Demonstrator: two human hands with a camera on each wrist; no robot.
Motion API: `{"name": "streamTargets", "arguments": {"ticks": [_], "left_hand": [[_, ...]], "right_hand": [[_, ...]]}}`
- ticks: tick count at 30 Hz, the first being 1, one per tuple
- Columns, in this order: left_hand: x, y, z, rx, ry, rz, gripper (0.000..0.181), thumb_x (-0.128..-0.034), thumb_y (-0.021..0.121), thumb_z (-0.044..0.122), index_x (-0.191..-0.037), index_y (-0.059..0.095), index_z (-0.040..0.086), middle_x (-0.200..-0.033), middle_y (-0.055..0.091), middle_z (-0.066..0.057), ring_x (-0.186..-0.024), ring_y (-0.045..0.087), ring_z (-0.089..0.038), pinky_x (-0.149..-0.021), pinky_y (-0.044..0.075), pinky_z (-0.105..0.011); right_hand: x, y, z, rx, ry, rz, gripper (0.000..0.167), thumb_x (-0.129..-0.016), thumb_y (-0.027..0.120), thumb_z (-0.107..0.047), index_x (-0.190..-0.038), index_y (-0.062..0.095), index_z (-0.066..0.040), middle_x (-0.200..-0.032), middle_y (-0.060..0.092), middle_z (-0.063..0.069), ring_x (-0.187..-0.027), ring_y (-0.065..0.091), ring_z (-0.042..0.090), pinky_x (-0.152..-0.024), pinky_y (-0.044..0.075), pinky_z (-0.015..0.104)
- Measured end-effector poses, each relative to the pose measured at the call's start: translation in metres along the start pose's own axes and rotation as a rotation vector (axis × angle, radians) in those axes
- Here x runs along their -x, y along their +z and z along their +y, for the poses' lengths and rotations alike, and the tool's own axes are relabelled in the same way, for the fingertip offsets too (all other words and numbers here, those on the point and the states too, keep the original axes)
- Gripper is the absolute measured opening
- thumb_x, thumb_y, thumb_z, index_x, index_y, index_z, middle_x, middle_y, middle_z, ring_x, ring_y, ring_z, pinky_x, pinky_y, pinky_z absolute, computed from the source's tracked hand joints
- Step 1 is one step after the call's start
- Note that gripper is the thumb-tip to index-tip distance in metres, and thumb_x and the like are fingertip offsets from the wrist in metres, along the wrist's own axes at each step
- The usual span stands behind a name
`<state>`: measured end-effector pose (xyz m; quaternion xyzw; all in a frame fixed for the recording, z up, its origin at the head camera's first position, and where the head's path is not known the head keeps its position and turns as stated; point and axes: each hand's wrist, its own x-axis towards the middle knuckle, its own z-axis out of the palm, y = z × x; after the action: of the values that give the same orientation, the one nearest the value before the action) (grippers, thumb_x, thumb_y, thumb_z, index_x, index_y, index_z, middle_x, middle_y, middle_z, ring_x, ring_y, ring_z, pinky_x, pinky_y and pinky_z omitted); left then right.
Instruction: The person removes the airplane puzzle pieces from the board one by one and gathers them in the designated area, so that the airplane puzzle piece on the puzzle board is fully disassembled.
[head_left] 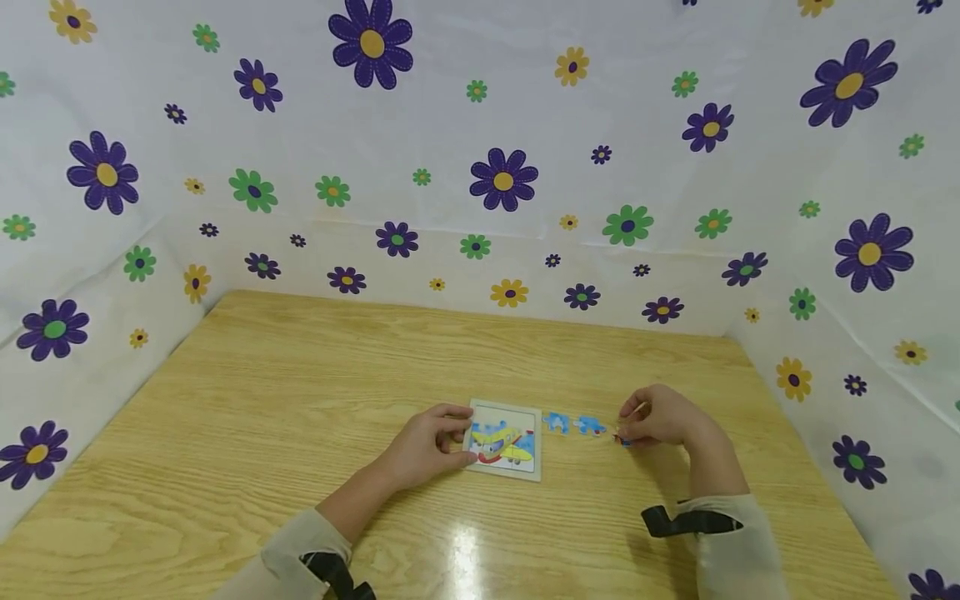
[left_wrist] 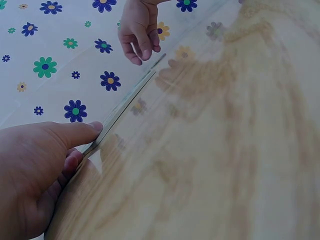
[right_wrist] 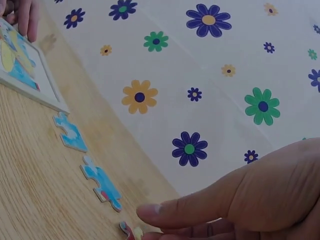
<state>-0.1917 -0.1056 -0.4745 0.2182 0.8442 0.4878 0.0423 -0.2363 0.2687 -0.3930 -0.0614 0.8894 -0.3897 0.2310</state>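
Note:
A square puzzle board with a pale frame lies on the table, showing a yellow airplane on blue. My left hand holds its left side, thumb and fingers at the edge; the left wrist view shows the thumb along that edge. To the right of the board lie two loose blue pieces, apart from each other. Further right, my right hand pinches a small piece low over the table. That piece, red and yellow, is partly hidden by the fingers in the right wrist view.
The wooden table has light glare near its front. White cloth with printed flowers stands behind it and at both sides. Black straps are around both sleeves.

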Motion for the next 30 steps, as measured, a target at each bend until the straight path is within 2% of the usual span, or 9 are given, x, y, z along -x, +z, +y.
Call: {"name": "streamTargets", "arguments": {"ticks": [4,7,9,14,17,23,27,30], "left_hand": [[0.000,0.000,-0.001,-0.009,0.000,0.003,0.046,-0.0844,0.082,0.019,-0.124,0.069,-0.001,-0.136,0.058,-0.010,-0.082,0.056,-0.010,-0.063,0.048,-0.017],[0.001,0.000,-0.002,-0.010,-0.002,0.002,0.046,-0.0845,0.082,0.019,-0.124,0.069,-0.002,-0.136,0.059,-0.009,-0.083,0.056,-0.010,-0.064,0.048,-0.017],[0.001,0.001,-0.002,-0.006,-0.005,0.002,0.046,-0.0845,0.082,0.018,-0.124,0.068,-0.002,-0.136,0.059,-0.010,-0.083,0.056,-0.010,-0.064,0.048,-0.017],[0.003,0.000,-0.001,0.001,-0.006,-0.001,0.047,-0.0843,0.082,0.018,-0.124,0.068,-0.002,-0.135,0.059,-0.010,-0.079,0.055,-0.010,-0.062,0.047,-0.017],[0.002,-0.001,0.000,-0.003,-0.006,-0.002,0.047,-0.0844,0.082,0.018,-0.125,0.068,-0.002,-0.136,0.058,-0.010,-0.078,0.054,-0.009,-0.062,0.047,-0.017],[0.000,-0.001,0.000,-0.007,0.008,0.004,0.046,-0.0845,0.082,0.019,-0.124,0.069,-0.002,-0.135,0.059,-0.010,-0.080,0.055,-0.008,-0.064,0.049,-0.017],[0.000,0.000,-0.001,0.000,0.011,-0.008,0.046,-0.0853,0.081,0.020,-0.124,0.068,-0.002,-0.136,0.058,-0.011,-0.078,0.055,-0.007,-0.064,0.049,-0.018],[-0.001,-0.001,0.000,-0.003,0.009,-0.007,0.047,-0.0863,0.080,0.021,-0.125,0.068,-0.001,-0.137,0.057,-0.010,-0.078,0.055,-0.007,-0.066,0.050,-0.018]], "right_hand": [[-0.004,0.006,-0.004,-0.020,-0.094,-0.042,0.030,-0.090,0.072,-0.005,-0.111,0.060,0.012,-0.091,0.068,0.016,-0.075,0.069,0.020,-0.069,0.061,0.035],[-0.009,0.014,-0.010,-0.017,-0.142,-0.046,0.031,-0.091,0.072,-0.009,-0.113,0.061,0.011,-0.092,0.067,0.015,-0.074,0.068,0.021,-0.066,0.059,0.033],[-0.012,0.021,-0.015,-0.018,-0.151,-0.034,0.032,-0.091,0.072,-0.011,-0.114,0.062,0.009,-0.093,0.066,0.015,-0.073,0.068,0.021,-0.062,0.056,0.032],[-0.023,0.045,-0.028,-0.069,-0.167,-0.032,0.033,-0.090,0.074,-0.012,-0.116,0.064,0.007,-0.096,0.063,0.014,-0.077,0.069,0.019,-0.069,0.060,0.030],[-0.029,0.057,-0.035,-0.097,-0.194,-0.063,0.033,-0.090,0.074,-0.012,-0.116,0.065,0.007,-0.096,0.062,0.014,-0.080,0.069,0.018,-0.075,0.061,0.033],[-0.033,0.084,-0.046,-0.149,-0.228,-0.115,0.035,-0.091,0.074,-0.016,-0.120,0.067,0.003,-0.099,0.063,0.013,-0.082,0.068,0.018,-0.075,0.061,0.032],[-0.035,0.103,-0.054,-0.197,-0.250,-0.169,0.039,-0.094,0.070,-0.017,-0.127,0.064,0.003,-0.102,0.064,0.014,-0.083,0.070,0.018,-0.076,0.061,0.032],[-0.038,0.114,-0.060,-0.203,-0.281,-0.203,0.043,-0.097,0.067,-0.016,-0.133,0.059,0.005,-0.098,0.064,0.015,-0.081,0.072,0.018,-0.075,0.061,0.032]]}}
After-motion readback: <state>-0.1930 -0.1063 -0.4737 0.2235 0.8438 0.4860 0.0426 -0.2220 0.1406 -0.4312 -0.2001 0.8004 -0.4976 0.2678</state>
